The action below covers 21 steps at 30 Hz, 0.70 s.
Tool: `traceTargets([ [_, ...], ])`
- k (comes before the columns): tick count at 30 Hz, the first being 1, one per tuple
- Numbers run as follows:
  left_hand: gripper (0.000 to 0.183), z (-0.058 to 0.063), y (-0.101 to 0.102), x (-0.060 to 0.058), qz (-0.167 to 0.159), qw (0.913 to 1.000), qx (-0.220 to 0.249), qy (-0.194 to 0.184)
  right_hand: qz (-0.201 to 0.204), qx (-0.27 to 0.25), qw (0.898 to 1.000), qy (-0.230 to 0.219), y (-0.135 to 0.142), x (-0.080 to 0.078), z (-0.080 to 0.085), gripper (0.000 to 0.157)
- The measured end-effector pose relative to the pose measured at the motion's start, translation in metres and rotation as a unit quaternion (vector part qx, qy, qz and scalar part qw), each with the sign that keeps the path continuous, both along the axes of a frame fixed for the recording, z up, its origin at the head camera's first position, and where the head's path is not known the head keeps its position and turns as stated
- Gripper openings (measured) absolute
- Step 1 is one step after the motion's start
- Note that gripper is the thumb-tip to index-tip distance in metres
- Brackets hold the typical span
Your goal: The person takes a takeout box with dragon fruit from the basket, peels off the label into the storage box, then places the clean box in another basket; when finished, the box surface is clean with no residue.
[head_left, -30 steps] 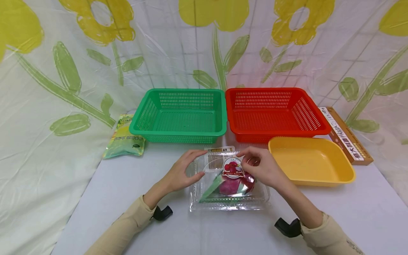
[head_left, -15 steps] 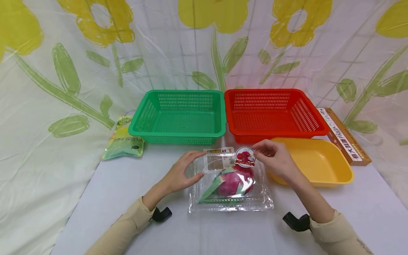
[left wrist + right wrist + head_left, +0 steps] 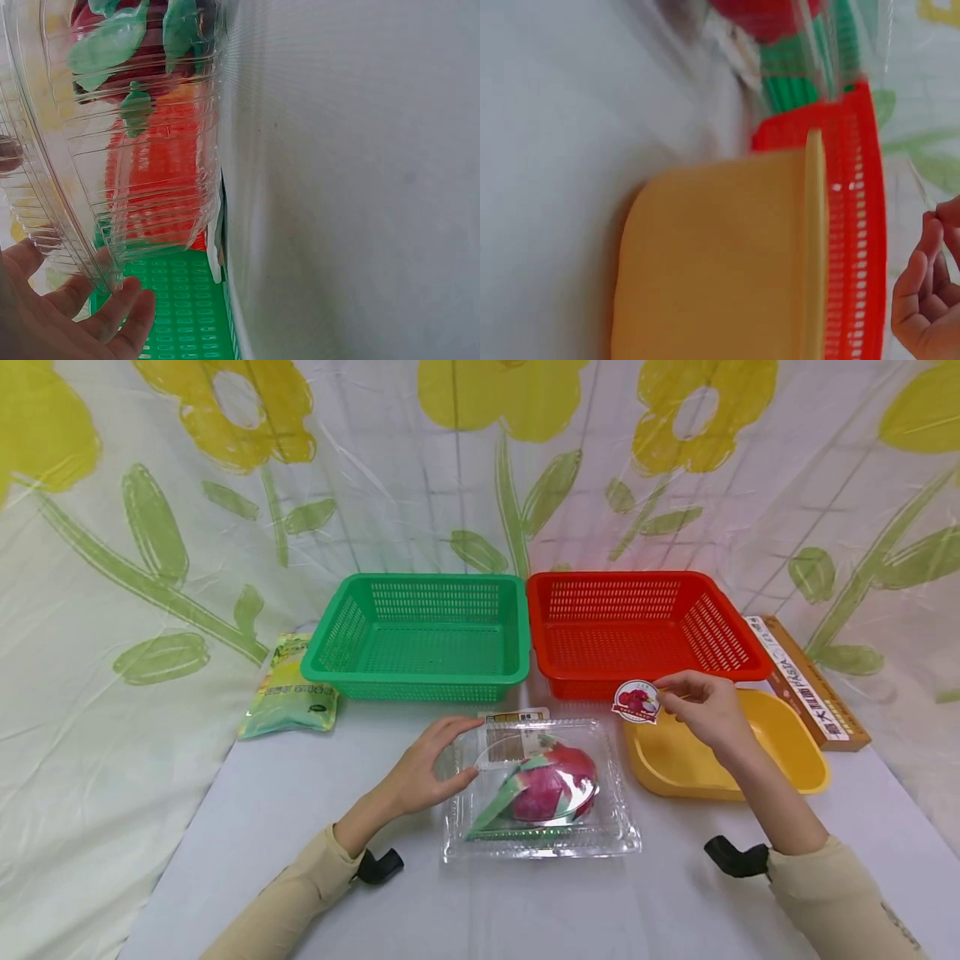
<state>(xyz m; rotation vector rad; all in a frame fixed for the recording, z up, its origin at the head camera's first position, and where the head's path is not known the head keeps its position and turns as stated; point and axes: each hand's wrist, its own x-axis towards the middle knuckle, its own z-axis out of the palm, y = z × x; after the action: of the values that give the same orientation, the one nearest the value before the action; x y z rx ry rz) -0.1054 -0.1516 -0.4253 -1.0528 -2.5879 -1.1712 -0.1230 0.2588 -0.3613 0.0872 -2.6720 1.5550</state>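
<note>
From the pinching right hand [image 3: 705,710] juts a label [image 3: 636,702].

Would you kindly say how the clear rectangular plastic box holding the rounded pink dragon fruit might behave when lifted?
The clear plastic box would probably flex if squeezed, as its ridged walls look thin. Its glossy surface may feel slippery. The dragon fruit has bare space beside it, so it might roll inside if the box tilts.

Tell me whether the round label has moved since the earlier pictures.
Yes, rightward: in the head view, the label, pinched by the right hand, went from over the clear box to overlapping the left edge of the yellow tub.
</note>
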Motion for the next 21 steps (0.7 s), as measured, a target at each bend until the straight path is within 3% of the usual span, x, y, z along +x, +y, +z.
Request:
traceTargets([
  [11, 0.064, -0.001, 0.0, 0.001, -0.001, 1.0, 0.002, 0.004, -0.022, 0.049, 0.997, -0.049, 0.038, -0.016, -0.014, 0.036],
  [21, 0.064, -0.001, 0.0, 0.001, -0.003, 1.0, 0.002, 0.009, 0.03, 0.094, 0.989, -0.114, 0.06, -0.029, -0.016, 0.036],
])
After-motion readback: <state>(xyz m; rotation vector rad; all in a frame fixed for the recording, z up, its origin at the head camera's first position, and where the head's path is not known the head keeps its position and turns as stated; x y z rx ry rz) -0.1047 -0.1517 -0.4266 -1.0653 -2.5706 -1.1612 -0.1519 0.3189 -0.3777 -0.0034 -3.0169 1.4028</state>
